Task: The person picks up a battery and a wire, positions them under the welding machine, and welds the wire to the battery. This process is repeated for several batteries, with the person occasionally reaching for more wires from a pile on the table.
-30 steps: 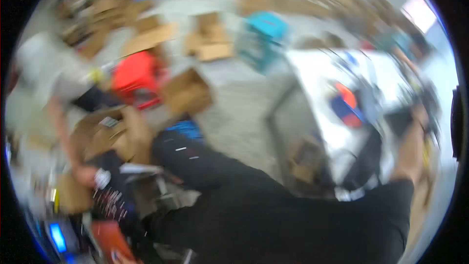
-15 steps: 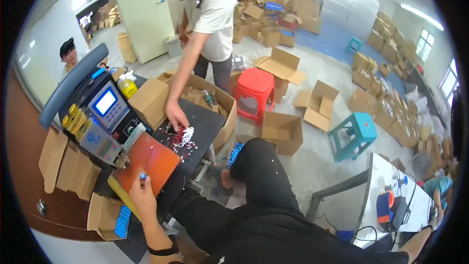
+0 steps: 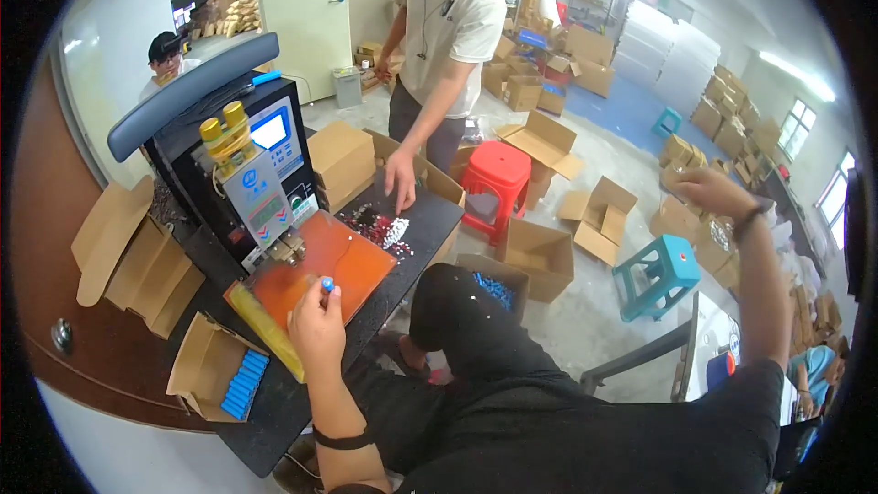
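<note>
My left hand (image 3: pixel 318 325) is closed round a blue cylindrical battery cell (image 3: pixel 326 284), its end poking out above the fingers. It is at the near edge of the orange mat (image 3: pixel 361 261), in front of the welding machine (image 3: pixel 261 197) with its metal electrode head. A thin lead lies across the mat. Far to the right, my right hand (image 3: pixel 718 192) is raised in the air with its fingers pinched together; whatever they may hold is too small to make out. Beyond the mat lies a pile of red and black leads with white connectors (image 3: pixel 395 233), touched or nearly touched by a co-worker's hand (image 3: pixel 400 178).
An open carton (image 3: pixel 194 361) of blue cells stands left of my forearm. Another carton with blue cells (image 3: pixel 494 289) is beyond my knee. A red stool (image 3: pixel 497 174), a teal stool (image 3: pixel 657 274) and several open boxes stand on the floor. A white table (image 3: pixel 704 329) is at right.
My right hand has risen from the far right table into the air. The view has shifted, and my left hand still holds the cell by the mat. The co-worker's hand has lifted slightly from the leads.
</note>
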`<state>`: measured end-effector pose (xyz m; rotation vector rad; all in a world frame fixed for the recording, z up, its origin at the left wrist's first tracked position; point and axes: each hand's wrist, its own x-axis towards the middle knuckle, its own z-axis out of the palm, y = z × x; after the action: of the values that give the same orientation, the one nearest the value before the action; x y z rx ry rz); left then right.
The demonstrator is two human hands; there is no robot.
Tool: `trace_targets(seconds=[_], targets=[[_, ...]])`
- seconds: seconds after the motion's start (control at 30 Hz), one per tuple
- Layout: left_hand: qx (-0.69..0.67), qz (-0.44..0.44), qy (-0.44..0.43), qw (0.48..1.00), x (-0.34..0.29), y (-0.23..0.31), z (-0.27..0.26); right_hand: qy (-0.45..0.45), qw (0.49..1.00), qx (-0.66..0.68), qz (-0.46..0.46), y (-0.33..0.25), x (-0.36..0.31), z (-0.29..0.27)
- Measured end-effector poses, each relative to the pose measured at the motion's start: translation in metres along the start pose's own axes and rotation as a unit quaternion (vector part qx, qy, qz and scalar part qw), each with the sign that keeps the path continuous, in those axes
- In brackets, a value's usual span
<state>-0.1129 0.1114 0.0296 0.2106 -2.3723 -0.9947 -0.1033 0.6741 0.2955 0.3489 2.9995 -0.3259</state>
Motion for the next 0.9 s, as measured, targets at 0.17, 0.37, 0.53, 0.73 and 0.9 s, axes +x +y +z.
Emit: trace_targets(seconds=[0.17,0.37,0.53,0.73,0.9], targets=[[0.032,0.004,-0.014,0.999,-0.004,-0.004,-0.006,-0.181,0.953,0.005,-0.243,-0.135,0.035,0.098],[0.051,0.008,-0.013,0.999,-0.001,-0.008,-0.001,-0.331,0.892,0.068,-0.300,-0.140,0.074,0.221],[0.041,-0.029,-0.034,0.998,-0.001,-0.004,-0.002,-0.373,0.910,0.098,-0.150,-0.072,0.099,0.287],[0.047,-0.008,-0.020,0.999,0.000,-0.001,-0.002,-0.394,0.912,0.116,0.013,0.031,0.093,0.342],[0.041,-0.015,-0.036,0.998,-0.002,-0.002,-0.005,-0.372,0.910,0.170,0.064,0.086,0.084,0.286]])
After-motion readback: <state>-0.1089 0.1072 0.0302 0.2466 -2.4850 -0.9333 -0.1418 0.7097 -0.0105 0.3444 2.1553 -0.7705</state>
